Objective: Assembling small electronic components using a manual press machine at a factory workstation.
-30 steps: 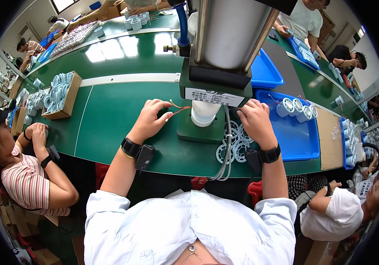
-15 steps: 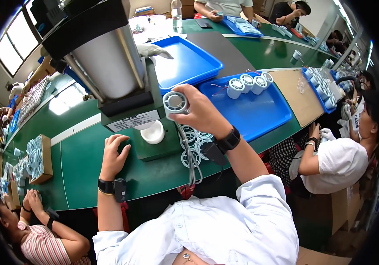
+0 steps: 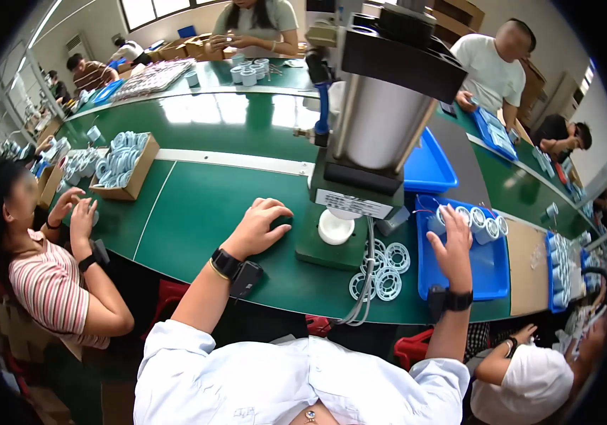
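Evidently, my right hand [image 3: 453,249] was spread, unclenched, beside the cylindrical housings [image 3: 488,231] in the blue tray [image 3: 486,282], contact unclear; a sidewall grip sparing neighbours seemed best. My left hand [image 3: 255,230] was loose, empty.

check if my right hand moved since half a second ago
Yes: your right hand has moved right, away from the press, to over the nearer blue tray.

The shirt [image 3: 247,379] is very pale blue, its placket [image 3: 313,382] down the front, both sleeves [image 3: 179,341] rolled into loose cuffs. Each wrist wears a black strap [image 3: 458,301] with a boxy black module [image 3: 247,279]; beside the left strap sits a thin gold-toned band [image 3: 217,271]. A round, clear pendant [image 3: 310,416] hangs at the neckline.
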`<state>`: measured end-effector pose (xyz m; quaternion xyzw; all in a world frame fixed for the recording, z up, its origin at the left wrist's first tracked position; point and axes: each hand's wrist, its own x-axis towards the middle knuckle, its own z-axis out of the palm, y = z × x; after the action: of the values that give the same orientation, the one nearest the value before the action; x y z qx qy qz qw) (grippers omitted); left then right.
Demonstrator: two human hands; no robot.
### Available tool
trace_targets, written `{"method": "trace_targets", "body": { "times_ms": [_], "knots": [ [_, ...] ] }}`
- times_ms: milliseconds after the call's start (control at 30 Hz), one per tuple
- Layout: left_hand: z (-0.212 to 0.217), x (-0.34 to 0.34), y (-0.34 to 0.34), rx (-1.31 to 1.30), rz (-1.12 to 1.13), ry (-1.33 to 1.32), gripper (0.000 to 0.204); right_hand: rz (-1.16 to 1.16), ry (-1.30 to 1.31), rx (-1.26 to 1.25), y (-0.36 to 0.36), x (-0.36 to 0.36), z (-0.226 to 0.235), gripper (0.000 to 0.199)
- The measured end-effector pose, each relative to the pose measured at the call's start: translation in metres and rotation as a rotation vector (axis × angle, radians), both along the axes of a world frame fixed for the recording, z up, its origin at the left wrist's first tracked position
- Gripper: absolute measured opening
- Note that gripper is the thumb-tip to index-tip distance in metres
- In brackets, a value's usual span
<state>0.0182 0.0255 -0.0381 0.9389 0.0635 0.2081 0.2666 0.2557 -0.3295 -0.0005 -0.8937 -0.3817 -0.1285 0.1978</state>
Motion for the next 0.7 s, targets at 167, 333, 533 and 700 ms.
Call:
{"method": "trace_targets", "body": {
  "times_ms": [167, 333, 533, 700],
  "knots": [
    [-0.005, -0.004, 0.003, -0.027, 0.004, 0.007, 0.025, 0.271, 0.283, 0.181, 0.021, -0.045, -0.020, 0.037],
    [0.001, -0.009, 0.007, -0.136, 0.013, -0.046, 0.025, 0.228, 0.395, 0.265, 0.020, -0.043, -0.028, 0.029],
    [0.025, -0.083, 0.095, 0.491, 0.583, -0.176, 0.022, 0.266, 0.346, 0.232, 0.022, -0.041, -0.032, 0.027],
    [0.046, -0.151, 0.123, 0.272, 0.920, 0.344, 0.042, 0.261, 0.326, 0.211, 0.021, -0.043, -0.027, 0.026]
  ]
}}
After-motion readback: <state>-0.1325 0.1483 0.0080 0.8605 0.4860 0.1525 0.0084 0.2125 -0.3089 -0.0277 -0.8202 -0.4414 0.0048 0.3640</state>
